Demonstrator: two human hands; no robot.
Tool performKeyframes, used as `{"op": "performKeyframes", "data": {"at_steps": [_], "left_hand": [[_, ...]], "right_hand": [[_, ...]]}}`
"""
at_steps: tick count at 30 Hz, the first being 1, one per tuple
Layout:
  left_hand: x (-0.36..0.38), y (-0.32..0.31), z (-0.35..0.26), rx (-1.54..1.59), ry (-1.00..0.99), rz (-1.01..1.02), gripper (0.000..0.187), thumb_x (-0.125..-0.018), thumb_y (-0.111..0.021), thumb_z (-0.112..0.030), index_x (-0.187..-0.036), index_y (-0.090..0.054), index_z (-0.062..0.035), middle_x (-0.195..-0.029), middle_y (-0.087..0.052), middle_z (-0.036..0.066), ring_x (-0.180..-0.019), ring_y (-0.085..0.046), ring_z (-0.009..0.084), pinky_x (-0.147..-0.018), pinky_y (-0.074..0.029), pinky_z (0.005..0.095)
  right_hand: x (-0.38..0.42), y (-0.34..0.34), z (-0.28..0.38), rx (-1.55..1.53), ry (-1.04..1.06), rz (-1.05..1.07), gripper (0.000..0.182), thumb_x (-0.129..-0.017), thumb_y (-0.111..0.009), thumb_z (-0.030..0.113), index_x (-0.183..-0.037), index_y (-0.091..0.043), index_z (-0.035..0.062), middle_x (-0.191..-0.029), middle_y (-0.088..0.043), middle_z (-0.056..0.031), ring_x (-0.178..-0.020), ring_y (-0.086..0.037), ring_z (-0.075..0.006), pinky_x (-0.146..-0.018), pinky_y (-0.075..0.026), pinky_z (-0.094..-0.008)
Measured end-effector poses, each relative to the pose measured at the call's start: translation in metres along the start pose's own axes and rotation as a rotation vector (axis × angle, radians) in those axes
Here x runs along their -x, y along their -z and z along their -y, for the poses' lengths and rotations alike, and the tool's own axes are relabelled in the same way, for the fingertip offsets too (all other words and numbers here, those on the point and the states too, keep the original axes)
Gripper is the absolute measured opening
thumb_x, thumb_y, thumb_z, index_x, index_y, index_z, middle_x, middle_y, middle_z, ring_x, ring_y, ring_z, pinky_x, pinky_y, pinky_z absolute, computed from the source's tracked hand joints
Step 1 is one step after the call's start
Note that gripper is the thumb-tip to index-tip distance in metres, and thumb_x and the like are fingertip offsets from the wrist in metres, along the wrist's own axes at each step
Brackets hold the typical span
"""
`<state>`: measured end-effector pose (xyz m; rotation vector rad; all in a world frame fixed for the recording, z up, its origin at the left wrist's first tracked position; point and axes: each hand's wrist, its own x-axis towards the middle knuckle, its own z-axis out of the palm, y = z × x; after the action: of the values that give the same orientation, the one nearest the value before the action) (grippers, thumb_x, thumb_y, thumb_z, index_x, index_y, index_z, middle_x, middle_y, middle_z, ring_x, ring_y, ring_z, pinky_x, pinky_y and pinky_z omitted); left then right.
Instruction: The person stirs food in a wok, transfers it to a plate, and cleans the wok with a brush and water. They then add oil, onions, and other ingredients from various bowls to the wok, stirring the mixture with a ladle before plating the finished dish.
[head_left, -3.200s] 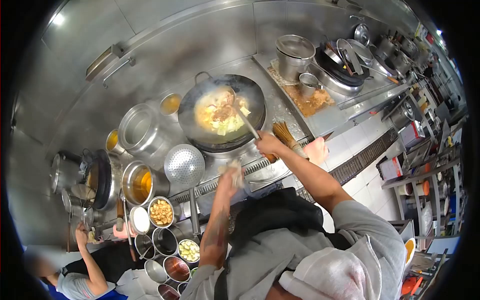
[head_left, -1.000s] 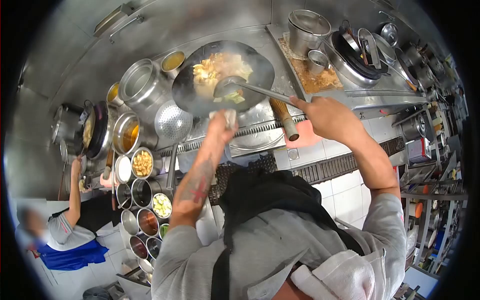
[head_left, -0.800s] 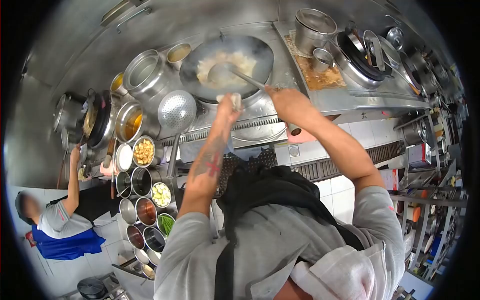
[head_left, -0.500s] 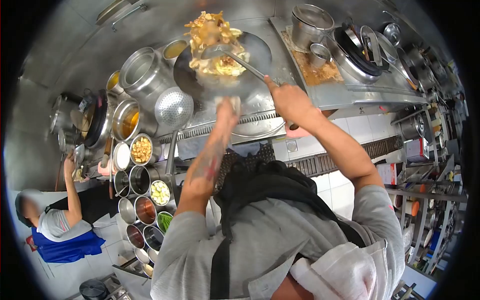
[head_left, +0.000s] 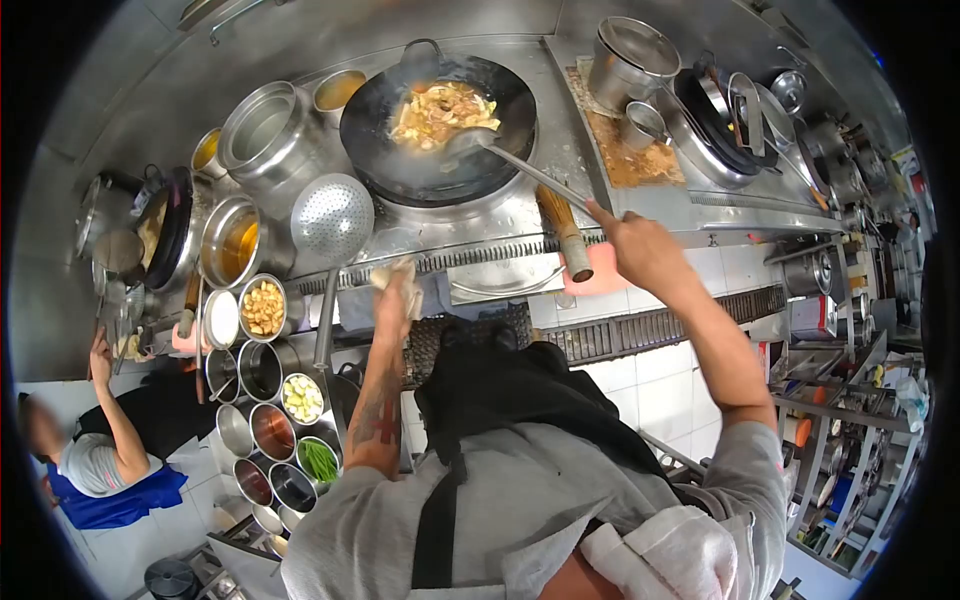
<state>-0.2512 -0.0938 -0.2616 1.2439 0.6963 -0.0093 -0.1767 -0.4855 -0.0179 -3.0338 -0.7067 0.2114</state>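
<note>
A black wok (head_left: 400, 165) sits on the burner at the top middle, holding steaming yellow-brown food (head_left: 438, 102). My right hand (head_left: 640, 250) grips the long handle of a steel ladle (head_left: 480, 143), whose bowl rests at the wok's right inner side. My left hand (head_left: 398, 295) is drawn back to the stove's front edge, apart from the wok, and clutches a crumpled cloth (head_left: 392, 272).
A perforated skimmer (head_left: 332, 218), steel pots (head_left: 262, 125) and an oil pot (head_left: 232, 245) stand left of the wok. Several ingredient bowls (head_left: 264, 308) line the lower left. A bamboo brush (head_left: 562, 232) lies by the wok. Another person (head_left: 105, 440) works at far left. More pans at right.
The food was tossed up in the air and has landed back in the wok. My left hand has left the wok and pulled back to the stove edge. The ladle stays in the wok.
</note>
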Motion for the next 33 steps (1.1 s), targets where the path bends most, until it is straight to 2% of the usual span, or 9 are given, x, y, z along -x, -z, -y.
{"op": "performKeyframes", "data": {"at_steps": [2,4,7,14,20,22,25,28,33], "left_hand": [[-0.009,0.023,0.019,-0.158,-0.094,-0.152,0.047,-0.088,-0.062,-0.046,-0.113,-0.068,-0.0065,-0.100,-0.065,0.007,-0.088,-0.062,0.0223,-0.071,-0.051,0.0320],[-0.010,0.029,0.028,-1.570,-0.428,-0.564,0.054,-0.084,-0.063,-0.049,-0.105,-0.068,0.0002,-0.100,-0.065,0.017,-0.090,-0.064,0.0322,-0.076,-0.052,0.0406],[-0.027,0.036,0.033,-1.363,-0.371,-0.487,0.062,-0.079,-0.066,-0.052,-0.101,-0.067,0.0059,-0.104,-0.063,0.026,-0.097,-0.061,0.0420,-0.086,-0.049,0.0482],[-0.016,0.028,-0.001,-1.112,-0.275,-0.563,0.088,-0.078,-0.068,-0.059,-0.129,-0.044,0.0076,-0.120,-0.052,0.032,-0.115,-0.050,0.0462,-0.097,-0.039,0.0563],[0.010,-0.142,-0.109,-0.989,-1.240,-0.209,0.070,-0.079,-0.072,-0.045,-0.131,-0.052,-0.0018,-0.130,-0.051,0.024,-0.123,-0.046,0.0396,-0.103,-0.031,0.0564],[-0.015,-0.181,-0.110,-1.131,-1.302,-0.122,0.047,-0.082,-0.071,-0.041,-0.109,-0.067,-0.0025,-0.113,-0.065,0.021,-0.105,-0.060,0.0374,-0.093,-0.043,0.0522],[-0.037,-0.203,-0.112,-1.252,-0.896,-0.037,0.036,-0.083,-0.070,-0.039,-0.084,-0.073,-0.0034,-0.081,-0.069,0.018,-0.076,-0.067,0.0374,-0.072,-0.051,0.0473],[-0.060,-0.195,-0.096,-1.307,-1.076,-0.079,0.030,-0.081,-0.070,-0.031,-0.071,-0.073,-0.0033,-0.068,-0.066,0.020,-0.062,-0.065,0.0393,-0.060,-0.051,0.0480],[-0.085,-0.191,-0.082,-1.036,-1.020,0.118,0.015,-0.080,-0.071,-0.011,-0.076,-0.070,0.0037,-0.068,-0.064,0.020,-0.062,-0.065,0.0350,-0.060,-0.051,0.0418]], "right_hand": [[-0.029,-0.040,-0.003,-0.091,-0.020,-0.022,0.063,-0.082,-0.059,0.005,-0.143,-0.048,0.0116,-0.086,-0.067,-0.0235,-0.079,-0.067,-0.0376,-0.073,-0.052,-0.0459],[-0.051,-0.063,-0.005,-0.885,-0.232,0.074,0.057,-0.087,-0.060,0.012,-0.142,-0.047,0.0081,-0.091,-0.068,-0.0247,-0.078,-0.068,-0.0335,-0.074,-0.052,-0.0429],[-0.095,-0.111,0.033,-0.734,-0.246,-0.350,0.055,-0.089,-0.060,0.015,-0.142,-0.047,0.0040,-0.086,-0.069,-0.0212,-0.068,-0.067,-0.0260,-0.068,-0.052,-0.0396],[-0.138,-0.060,0.018,-1.194,-0.358,0.017,0.053,-0.088,-0.062,0.013,-0.138,-0.051,0.0037,-0.091,-0.068,-0.0242,-0.062,-0.066,-0.0257,-0.062,-0.053,-0.0368],[-0.187,-0.064,0.039,-0.862,-0.272,-0.173,0.041,-0.085,-0.057,0.013,-0.126,-0.061,0.0058,-0.105,-0.066,-0.0288,-0.102,-0.063,-0.0434,-0.090,-0.050,-0.0482],[-0.184,-0.067,0.014,-0.589,0.022,-0.219,0.034,-0.083,-0.060,0.015,-0.116,-0.066,0.0085,-0.102,-0.068,-0.0248,-0.099,-0.066,-0.0401,-0.087,-0.053,-0.0477],[-0.142,-0.033,-0.016,-0.188,-0.196,-0.127,0.024,-0.083,-0.061,0.017,-0.103,-0.071,0.0108,-0.096,-0.071,-0.0190,-0.093,-0.070,-0.0348,-0.079,-0.056,-0.0472],[-0.131,-0.094,-0.006,-0.058,-0.223,-0.368,0.019,-0.082,-0.059,0.019,-0.073,-0.073,0.0102,-0.075,-0.072,-0.0135,-0.067,-0.072,-0.0299,-0.058,-0.057,-0.0455],[-0.075,-0.090,0.033,-0.790,-0.246,-0.471,0.026,-0.079,-0.059,0.013,-0.102,-0.066,0.0021,-0.083,-0.069,-0.0215,-0.080,-0.068,-0.0393,-0.074,-0.054,-0.0478]]}}
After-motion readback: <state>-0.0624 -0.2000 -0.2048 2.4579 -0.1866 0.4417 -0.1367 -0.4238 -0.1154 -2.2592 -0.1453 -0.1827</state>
